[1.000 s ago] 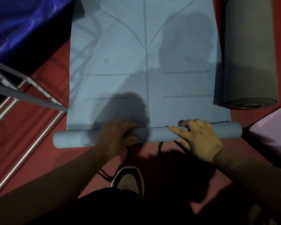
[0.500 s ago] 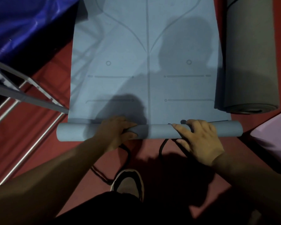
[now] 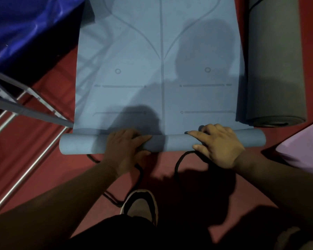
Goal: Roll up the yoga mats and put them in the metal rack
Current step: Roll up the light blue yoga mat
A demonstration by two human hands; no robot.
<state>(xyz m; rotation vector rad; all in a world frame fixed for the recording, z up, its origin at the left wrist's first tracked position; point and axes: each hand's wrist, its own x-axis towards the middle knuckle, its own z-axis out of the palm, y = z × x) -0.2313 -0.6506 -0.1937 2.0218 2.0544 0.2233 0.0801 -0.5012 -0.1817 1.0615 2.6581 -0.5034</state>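
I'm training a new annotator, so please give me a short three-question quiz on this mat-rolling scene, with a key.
1. True or false: the blue mat is already fully rolled up.
2. What lies on the floor just right of the blue mat? A) a rolled grey mat B) a bucket C) a chair
3. Fill in: the left hand and right hand both hold the blue mat's ____ end.

Key: 1 false, most of it still lies flat; 2 A; 3 rolled.
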